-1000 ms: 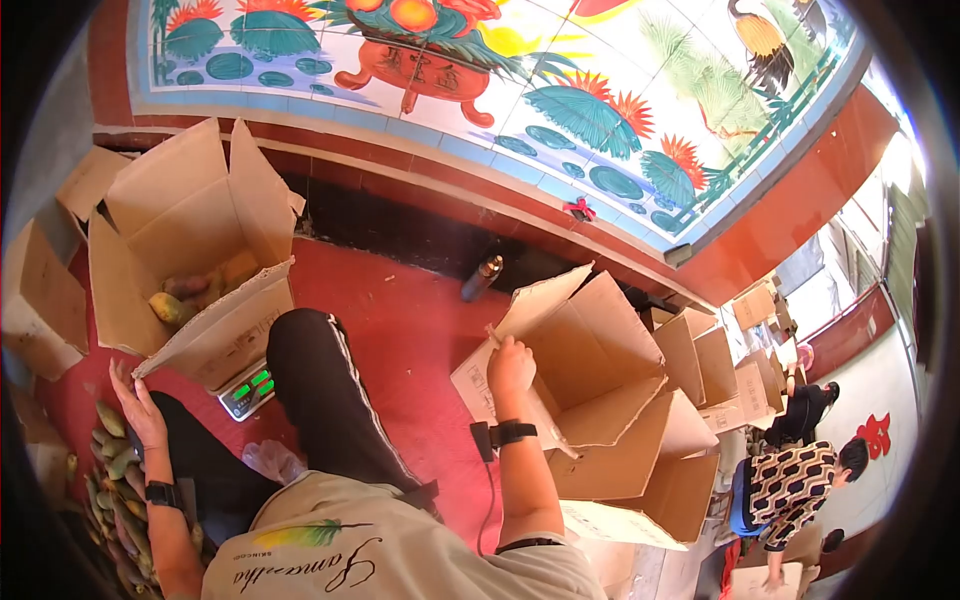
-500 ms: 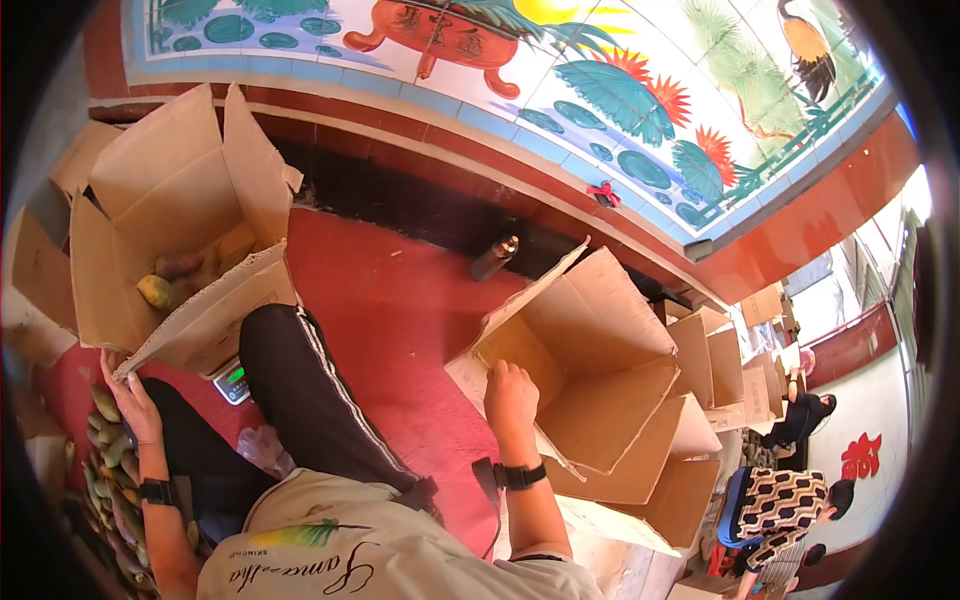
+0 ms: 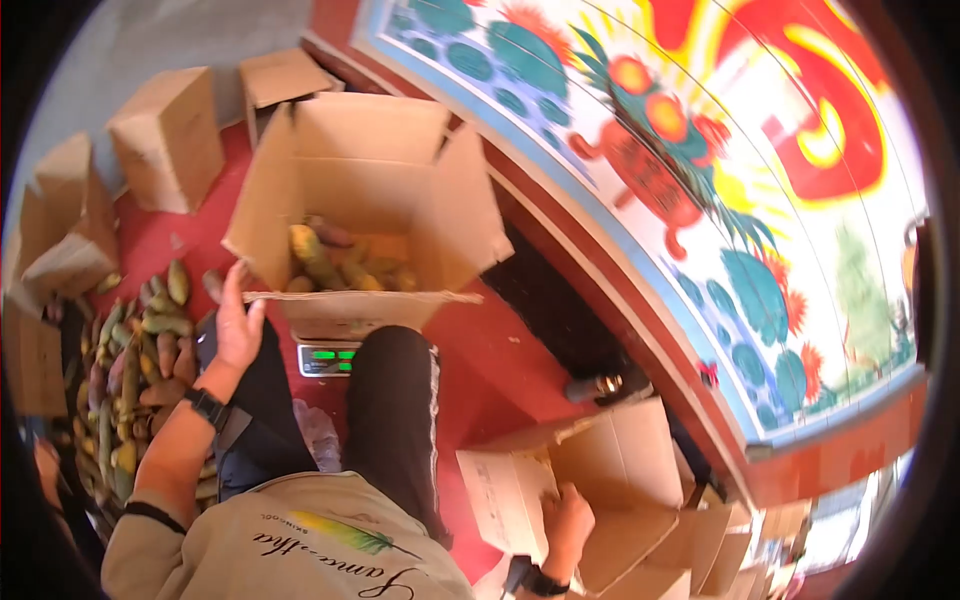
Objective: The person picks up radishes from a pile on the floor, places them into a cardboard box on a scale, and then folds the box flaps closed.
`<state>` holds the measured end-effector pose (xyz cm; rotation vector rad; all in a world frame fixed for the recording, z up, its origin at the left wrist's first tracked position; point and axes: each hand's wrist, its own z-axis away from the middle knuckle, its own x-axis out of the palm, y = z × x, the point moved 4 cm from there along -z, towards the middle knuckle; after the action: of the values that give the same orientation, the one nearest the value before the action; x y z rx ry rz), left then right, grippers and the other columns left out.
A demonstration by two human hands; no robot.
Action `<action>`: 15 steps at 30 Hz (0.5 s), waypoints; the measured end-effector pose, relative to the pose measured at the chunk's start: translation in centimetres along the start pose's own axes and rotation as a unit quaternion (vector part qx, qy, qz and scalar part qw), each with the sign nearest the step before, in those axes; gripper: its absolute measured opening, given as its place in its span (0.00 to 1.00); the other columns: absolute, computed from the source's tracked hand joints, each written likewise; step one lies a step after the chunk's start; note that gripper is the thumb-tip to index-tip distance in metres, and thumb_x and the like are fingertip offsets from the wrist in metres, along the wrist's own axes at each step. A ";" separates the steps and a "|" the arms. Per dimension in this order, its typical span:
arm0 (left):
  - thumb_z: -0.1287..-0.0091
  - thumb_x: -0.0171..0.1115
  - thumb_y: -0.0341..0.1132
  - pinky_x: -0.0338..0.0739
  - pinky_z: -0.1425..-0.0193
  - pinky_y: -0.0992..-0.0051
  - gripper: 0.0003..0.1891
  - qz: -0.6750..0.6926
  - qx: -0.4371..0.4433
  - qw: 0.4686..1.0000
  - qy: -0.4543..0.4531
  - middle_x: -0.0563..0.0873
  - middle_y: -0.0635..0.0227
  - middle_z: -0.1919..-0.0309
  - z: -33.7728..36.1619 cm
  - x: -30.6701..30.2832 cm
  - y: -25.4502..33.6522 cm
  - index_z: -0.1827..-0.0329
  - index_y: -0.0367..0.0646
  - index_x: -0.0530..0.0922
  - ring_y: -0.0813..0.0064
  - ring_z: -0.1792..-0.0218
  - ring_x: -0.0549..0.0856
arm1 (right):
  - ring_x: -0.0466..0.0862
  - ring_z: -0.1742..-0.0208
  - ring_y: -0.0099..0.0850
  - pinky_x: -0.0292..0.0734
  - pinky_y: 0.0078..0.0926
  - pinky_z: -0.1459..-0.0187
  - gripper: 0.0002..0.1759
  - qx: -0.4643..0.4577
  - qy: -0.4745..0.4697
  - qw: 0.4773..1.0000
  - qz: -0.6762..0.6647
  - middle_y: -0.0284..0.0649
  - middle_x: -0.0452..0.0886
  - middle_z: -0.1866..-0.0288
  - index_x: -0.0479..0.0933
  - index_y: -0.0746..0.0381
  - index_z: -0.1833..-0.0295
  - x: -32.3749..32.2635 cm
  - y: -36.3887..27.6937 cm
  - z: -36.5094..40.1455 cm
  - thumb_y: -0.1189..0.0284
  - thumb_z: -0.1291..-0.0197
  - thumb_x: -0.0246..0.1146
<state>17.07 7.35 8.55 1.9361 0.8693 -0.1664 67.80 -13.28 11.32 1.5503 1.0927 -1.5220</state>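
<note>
My left hand is at the near left corner of an open cardboard box, fingers stretched out and fingertips right at its edge. Inside that box lie several long yellow, green and reddish fruits, mango-like in shape. The box sits over a digital scale with a lit green display, between my knees. To the right, my right hand is closed at the flap of a second open cardboard box, fingers curled over the cardboard; the fingertips are hidden.
A large pile of similar fruits covers the floor at left. More cartons stand along the grey wall and at lower right. A bottle lies near the tiled mural wall. A plastic bag rests between my legs.
My view has swung left, bringing the fruit pile and box on the scale further into sight. My left hand stays at that box's corner; my right hand remains at the other box's flap.
</note>
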 end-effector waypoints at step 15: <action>0.44 0.58 0.33 0.61 0.34 0.59 0.31 -0.063 0.093 0.992 0.055 0.66 0.48 0.39 1.6 -2.4 5.2 0.37 0.36 0.60 0.49 0.38 0.67 | 0.80 0.76 0.48 0.74 0.45 0.75 0.16 0.056 0.114 0.984 0.127 0.48 0.79 0.78 0.80 0.64 0.63 -8.4 1.4 1.6 0.60 0.41 0.59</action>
<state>18.98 3.39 12.59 2.0795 1.0825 -0.2249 68.77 -16.11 19.47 1.8993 0.8999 -1.2758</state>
